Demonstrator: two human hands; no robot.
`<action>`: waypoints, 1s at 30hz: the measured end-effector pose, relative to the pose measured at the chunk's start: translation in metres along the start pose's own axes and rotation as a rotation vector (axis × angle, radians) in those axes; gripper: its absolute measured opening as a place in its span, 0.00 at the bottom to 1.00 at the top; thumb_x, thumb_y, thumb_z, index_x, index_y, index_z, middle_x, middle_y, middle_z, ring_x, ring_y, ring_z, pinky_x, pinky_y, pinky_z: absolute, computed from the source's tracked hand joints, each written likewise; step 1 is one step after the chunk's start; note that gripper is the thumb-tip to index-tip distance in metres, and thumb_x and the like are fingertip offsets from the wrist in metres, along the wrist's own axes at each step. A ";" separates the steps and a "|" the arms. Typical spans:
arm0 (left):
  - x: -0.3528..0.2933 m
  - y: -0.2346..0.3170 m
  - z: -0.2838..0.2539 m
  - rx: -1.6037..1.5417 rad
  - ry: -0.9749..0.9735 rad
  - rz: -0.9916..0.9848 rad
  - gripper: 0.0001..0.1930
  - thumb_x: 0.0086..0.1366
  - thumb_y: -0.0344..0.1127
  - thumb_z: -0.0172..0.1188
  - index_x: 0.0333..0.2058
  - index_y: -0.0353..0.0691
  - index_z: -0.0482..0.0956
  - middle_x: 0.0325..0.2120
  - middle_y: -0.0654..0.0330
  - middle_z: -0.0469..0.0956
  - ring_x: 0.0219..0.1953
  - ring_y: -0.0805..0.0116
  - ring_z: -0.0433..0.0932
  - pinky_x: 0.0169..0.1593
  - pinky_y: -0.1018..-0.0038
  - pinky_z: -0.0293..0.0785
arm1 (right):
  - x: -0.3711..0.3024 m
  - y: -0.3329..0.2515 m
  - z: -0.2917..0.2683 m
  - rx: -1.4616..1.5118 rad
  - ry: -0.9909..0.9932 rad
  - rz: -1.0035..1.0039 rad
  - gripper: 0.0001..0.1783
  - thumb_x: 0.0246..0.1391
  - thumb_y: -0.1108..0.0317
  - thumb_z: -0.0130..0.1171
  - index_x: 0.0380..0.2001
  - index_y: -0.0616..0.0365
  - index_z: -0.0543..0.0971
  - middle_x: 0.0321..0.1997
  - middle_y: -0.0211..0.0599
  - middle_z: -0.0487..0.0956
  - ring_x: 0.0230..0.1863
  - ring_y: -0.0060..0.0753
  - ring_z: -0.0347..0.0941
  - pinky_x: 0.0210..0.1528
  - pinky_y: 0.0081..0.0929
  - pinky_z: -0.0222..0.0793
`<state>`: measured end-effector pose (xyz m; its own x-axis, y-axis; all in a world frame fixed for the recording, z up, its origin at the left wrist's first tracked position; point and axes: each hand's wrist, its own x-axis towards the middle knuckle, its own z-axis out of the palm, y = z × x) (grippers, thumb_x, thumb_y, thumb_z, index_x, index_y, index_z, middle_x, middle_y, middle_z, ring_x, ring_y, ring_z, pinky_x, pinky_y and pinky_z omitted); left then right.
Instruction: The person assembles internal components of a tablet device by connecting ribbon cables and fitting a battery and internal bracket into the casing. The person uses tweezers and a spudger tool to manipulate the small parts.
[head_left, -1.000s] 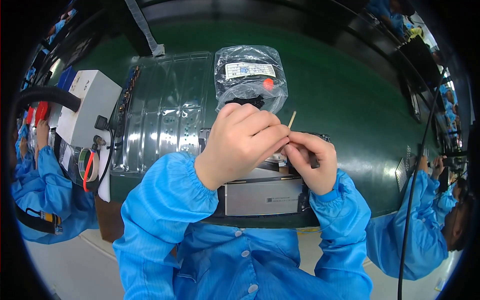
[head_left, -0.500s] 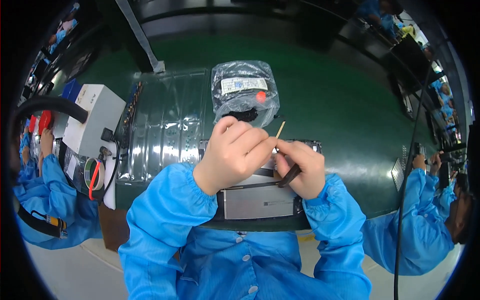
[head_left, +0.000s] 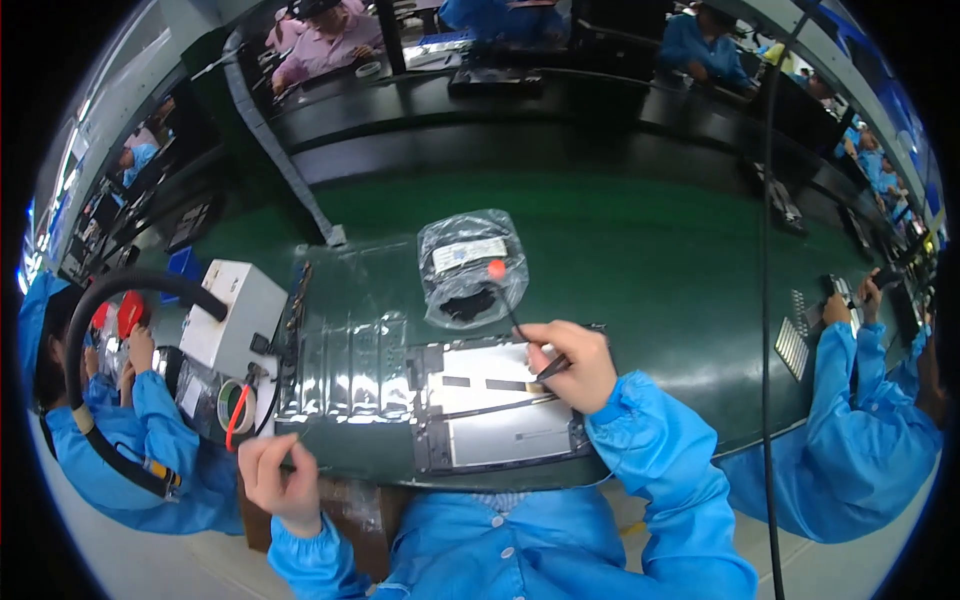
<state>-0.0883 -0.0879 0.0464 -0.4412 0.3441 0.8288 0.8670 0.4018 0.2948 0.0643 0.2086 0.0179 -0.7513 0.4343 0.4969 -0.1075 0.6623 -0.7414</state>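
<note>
My right hand (head_left: 575, 365) is closed around slim dark tweezers (head_left: 552, 369), whose thin end points away from me toward a clear plastic bag. The hand hovers over the right part of an opened flat device (head_left: 480, 465) with silver panels, dark strips and a black frame. Beyond it lies the clear bag (head_left: 470, 268), with a white label, an orange-red dot and small black pieces inside. My left hand (head_left: 280, 480) is off the table's front edge at the left, fingers loosely curled and apart, with nothing visible in them.
Clear plastic trays (head_left: 350, 350) lie left of the device. Further left stand a white box (head_left: 232, 318) with a thick black hose and a tape roll (head_left: 236, 405). A brown box (head_left: 350, 510) sits below the table edge. Co-workers in blue sit on both sides; a black cable (head_left: 768, 300) hangs at right.
My hands, together above the device before, have parted. The left swung left and down past the table edge, and the yellowish strip is out of sight. The view has tilted upward.
</note>
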 end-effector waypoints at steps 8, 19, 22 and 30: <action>-0.134 -0.052 -0.059 0.022 -0.116 -0.762 0.04 0.52 0.20 0.55 0.28 0.33 0.76 0.26 0.60 0.71 0.28 0.68 0.71 0.32 0.77 0.67 | 0.001 -0.005 -0.006 0.164 -0.007 0.206 0.14 0.47 0.79 0.55 0.40 0.60 0.77 0.33 0.35 0.78 0.32 0.17 0.73 0.28 0.17 0.71; -0.103 -0.052 -0.062 0.416 -0.565 -0.542 0.04 0.55 0.28 0.57 0.28 0.35 0.78 0.25 0.54 0.76 0.24 0.58 0.76 0.28 0.70 0.71 | 0.001 0.001 -0.003 0.221 -0.032 0.214 0.13 0.48 0.78 0.55 0.40 0.62 0.76 0.26 0.31 0.78 0.27 0.16 0.73 0.30 0.13 0.66; -0.034 0.010 -0.039 -0.085 -0.379 -0.448 0.06 0.53 0.20 0.57 0.30 0.33 0.78 0.23 0.55 0.77 0.24 0.67 0.77 0.28 0.77 0.72 | 0.002 -0.002 -0.001 0.277 -0.064 0.242 0.13 0.48 0.77 0.55 0.40 0.62 0.75 0.25 0.30 0.80 0.23 0.10 0.67 0.27 0.09 0.60; 0.072 0.076 0.133 -0.583 -0.403 0.064 0.22 0.54 0.28 0.59 0.49 0.41 0.70 0.35 0.56 0.77 0.33 0.54 0.77 0.37 0.71 0.74 | -0.001 0.002 -0.007 0.401 -0.155 0.236 0.16 0.48 0.79 0.57 0.43 0.63 0.73 0.31 0.37 0.80 0.33 0.21 0.75 0.34 0.15 0.69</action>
<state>-0.0851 0.0801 0.0656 -0.3390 0.6839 0.6460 0.8271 -0.1105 0.5510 0.0698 0.2139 0.0194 -0.8704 0.4278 0.2438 -0.1419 0.2562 -0.9562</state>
